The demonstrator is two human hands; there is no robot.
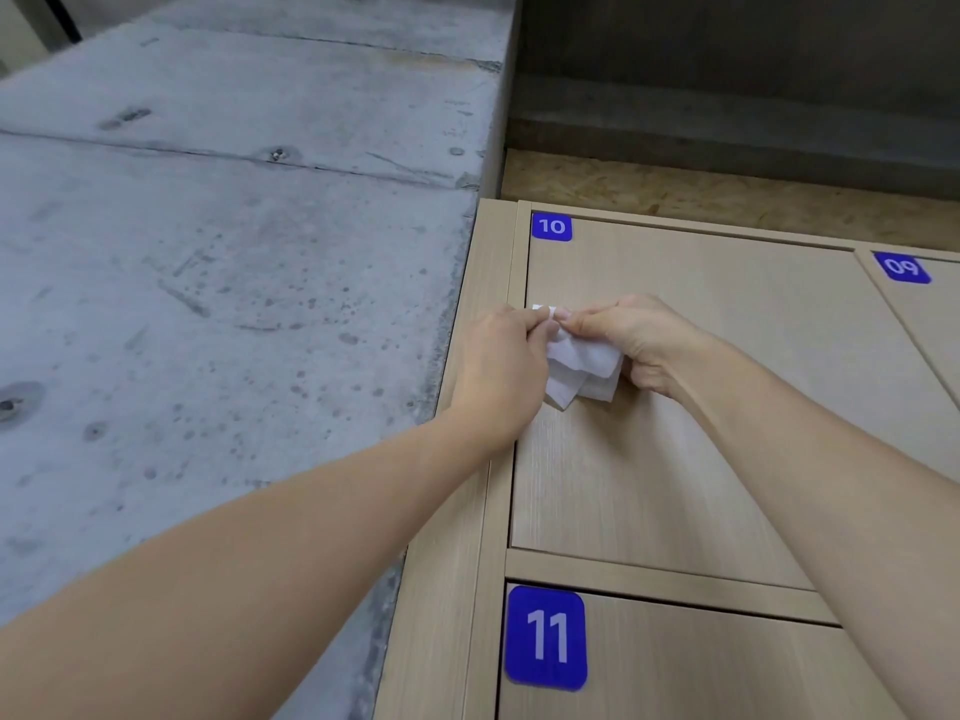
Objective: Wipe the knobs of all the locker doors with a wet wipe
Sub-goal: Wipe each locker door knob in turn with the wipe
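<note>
A white wet wipe (579, 363) hangs crumpled between both hands in front of the light wood locker door marked 10 (675, 459). My left hand (501, 366) pinches the wipe's upper edge from the left. My right hand (641, 340) pinches it from the right, fingertips almost meeting those of the left. Both hands are near the door's left edge. No knob shows on this door; the hands and wipe cover that spot.
Door 11 (675, 667) lies below and door 09 (924, 324) to the right, each with a blue number label. A grey concrete wall (234, 252) runs along the left of the lockers. A chipboard top (727, 189) sits above them.
</note>
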